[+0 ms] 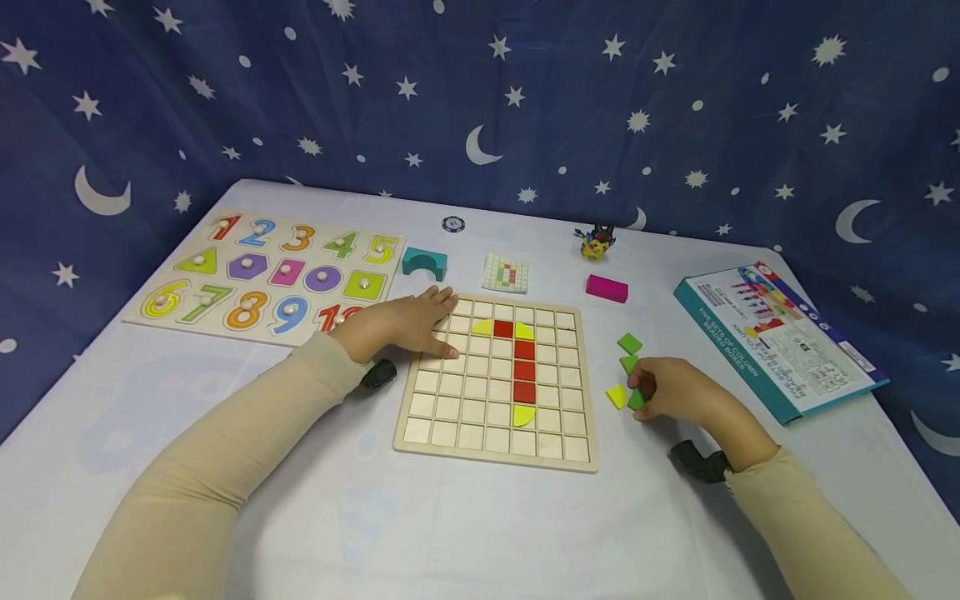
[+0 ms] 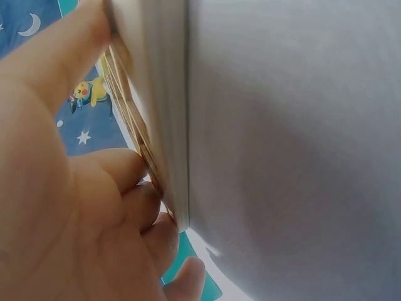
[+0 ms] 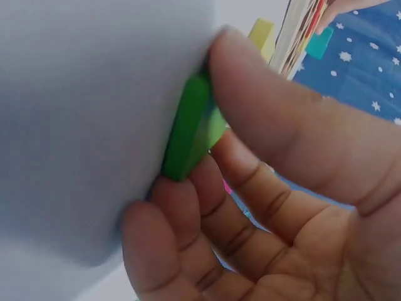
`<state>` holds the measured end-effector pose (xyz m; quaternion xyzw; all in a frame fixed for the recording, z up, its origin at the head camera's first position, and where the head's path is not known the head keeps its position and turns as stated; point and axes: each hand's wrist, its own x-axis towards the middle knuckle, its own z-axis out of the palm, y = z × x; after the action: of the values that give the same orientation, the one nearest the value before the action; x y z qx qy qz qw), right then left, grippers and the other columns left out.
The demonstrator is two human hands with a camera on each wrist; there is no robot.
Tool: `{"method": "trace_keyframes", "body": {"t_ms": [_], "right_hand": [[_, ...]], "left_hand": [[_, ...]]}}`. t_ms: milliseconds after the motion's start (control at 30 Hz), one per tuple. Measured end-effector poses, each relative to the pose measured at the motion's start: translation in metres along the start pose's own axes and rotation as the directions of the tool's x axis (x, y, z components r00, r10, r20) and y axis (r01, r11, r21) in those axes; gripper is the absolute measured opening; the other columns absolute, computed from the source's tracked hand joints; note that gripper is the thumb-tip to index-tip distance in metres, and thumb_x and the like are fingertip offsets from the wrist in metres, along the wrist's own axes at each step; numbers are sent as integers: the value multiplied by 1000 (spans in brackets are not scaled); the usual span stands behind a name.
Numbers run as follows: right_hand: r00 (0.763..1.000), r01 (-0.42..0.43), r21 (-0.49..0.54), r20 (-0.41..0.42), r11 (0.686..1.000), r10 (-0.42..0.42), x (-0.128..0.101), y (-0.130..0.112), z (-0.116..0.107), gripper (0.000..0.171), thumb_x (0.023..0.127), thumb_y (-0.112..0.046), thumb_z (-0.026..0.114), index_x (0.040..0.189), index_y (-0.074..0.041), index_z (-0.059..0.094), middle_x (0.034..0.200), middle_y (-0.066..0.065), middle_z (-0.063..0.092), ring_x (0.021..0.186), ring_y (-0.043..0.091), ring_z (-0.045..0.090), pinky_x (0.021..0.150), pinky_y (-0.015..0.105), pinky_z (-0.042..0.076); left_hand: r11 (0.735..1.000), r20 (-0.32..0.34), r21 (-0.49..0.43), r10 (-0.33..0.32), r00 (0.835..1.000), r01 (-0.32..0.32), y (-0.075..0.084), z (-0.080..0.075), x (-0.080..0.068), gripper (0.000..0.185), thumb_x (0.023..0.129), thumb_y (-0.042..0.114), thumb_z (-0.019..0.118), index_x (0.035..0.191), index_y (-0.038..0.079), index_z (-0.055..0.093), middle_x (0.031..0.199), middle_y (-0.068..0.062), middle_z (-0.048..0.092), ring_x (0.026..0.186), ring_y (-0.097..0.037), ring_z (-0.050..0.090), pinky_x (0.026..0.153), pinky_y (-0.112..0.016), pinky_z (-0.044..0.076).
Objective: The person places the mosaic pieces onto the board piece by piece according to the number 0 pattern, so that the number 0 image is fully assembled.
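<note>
My left hand (image 1: 405,323) rests on the upper left corner of a wooden grid board (image 1: 495,460), its fingers spread over the edge. Several red square tiles (image 1: 525,371) and three yellow rounded tiles (image 1: 524,415) sit in the board's cells. To the right of the board, my right hand (image 1: 678,387) pinches a green tile (image 3: 188,128) between thumb and fingers, at the tabletop. Two more green tiles (image 1: 629,342) lie just beyond those fingers, one partly covered. A yellow tile (image 1: 617,396) lies beside the hand, toward the board.
Behind the board lie a small pattern card (image 1: 506,273), a teal arch block (image 1: 424,263) and a magenta block (image 1: 607,288). A number puzzle (image 1: 270,283) is at left, a flat teal box (image 1: 780,333) at right. A toy figure (image 1: 596,243) and a poker chip (image 1: 453,224) stand farther back.
</note>
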<state>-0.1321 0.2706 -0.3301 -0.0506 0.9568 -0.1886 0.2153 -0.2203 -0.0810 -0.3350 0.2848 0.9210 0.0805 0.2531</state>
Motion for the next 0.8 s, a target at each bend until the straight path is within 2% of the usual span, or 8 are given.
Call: {"method": "trace_keyframes", "body": {"t_ms": [267, 533, 800], "right_hand": [[999, 28, 1, -25, 1000, -28, 2, -7, 0, 28, 66, 1, 79, 87, -3, 59, 79, 6, 55, 74, 19, 49, 63, 26, 45], [991, 129, 23, -43, 991, -128, 0, -14, -13, 11, 76, 0, 70, 83, -3, 62, 74, 4, 56, 71, 17, 49, 62, 27, 43], [978, 207, 44, -22, 977, -206, 2, -39, -17, 5, 79, -2, 68, 83, -4, 65, 75, 3, 58, 71, 16, 50, 62, 27, 43]], "left_hand": [[1000, 2, 7, 5, 1000, -5, 0, 0, 0, 94, 85, 53, 57, 148, 6, 6, 155, -11, -1, 142, -29, -5, 114, -48, 9], [1000, 5, 12, 2, 1000, -2, 1, 0, 1, 95, 85, 54, 56, 148, 6, 5, 155, -11, -1, 142, -29, -5, 114, -48, 8], [1000, 10, 8, 3, 1000, -3, 0, -1, 0, 95, 85, 54, 56, 148, 6, 5, 155, -11, -2, 142, -30, -6, 114, -48, 8]]}}
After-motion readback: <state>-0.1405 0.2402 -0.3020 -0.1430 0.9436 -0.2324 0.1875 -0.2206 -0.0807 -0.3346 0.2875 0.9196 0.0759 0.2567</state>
